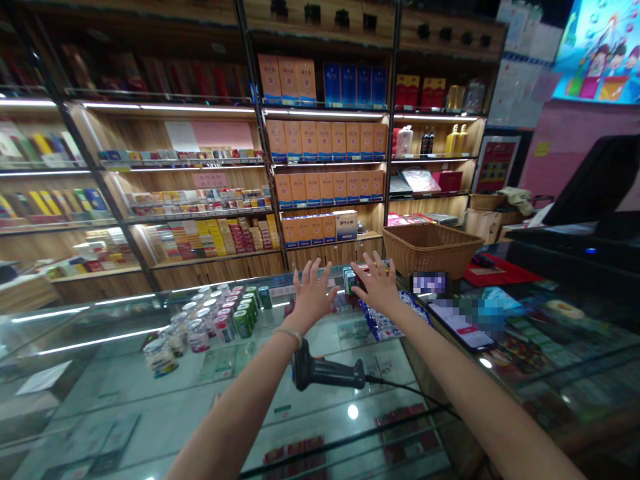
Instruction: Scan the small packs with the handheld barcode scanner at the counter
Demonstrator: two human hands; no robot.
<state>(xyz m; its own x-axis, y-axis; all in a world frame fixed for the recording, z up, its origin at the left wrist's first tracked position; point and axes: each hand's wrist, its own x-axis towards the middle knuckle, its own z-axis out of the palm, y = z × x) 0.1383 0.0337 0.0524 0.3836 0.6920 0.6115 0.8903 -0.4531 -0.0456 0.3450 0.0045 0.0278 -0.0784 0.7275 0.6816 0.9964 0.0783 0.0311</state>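
Observation:
Both my hands reach forward over a glass counter (pixel 185 400). My left hand (pixel 313 293) has its fingers spread and holds nothing. It is to the right of the rows of small green containers (pixel 243 323) and pink-and-white jars (pixel 197 333). My right hand (pixel 377 287) is spread too, beside a few small containers (pixel 349 280) partly hidden behind its thumb. Under its wrist are blue-and-white packets (pixel 377 327). A dark handheld scanner (pixel 330 372) lies on the glass between my forearms, its cable running right.
A wicker basket (pixel 430 250) stands at the counter's back right, near a red mat (pixel 500 273). A phone (pixel 463 325) lies right of the packets. A dark monitor (pixel 595 180) rises at the right. Stocked shelves (pixel 330 163) line the wall.

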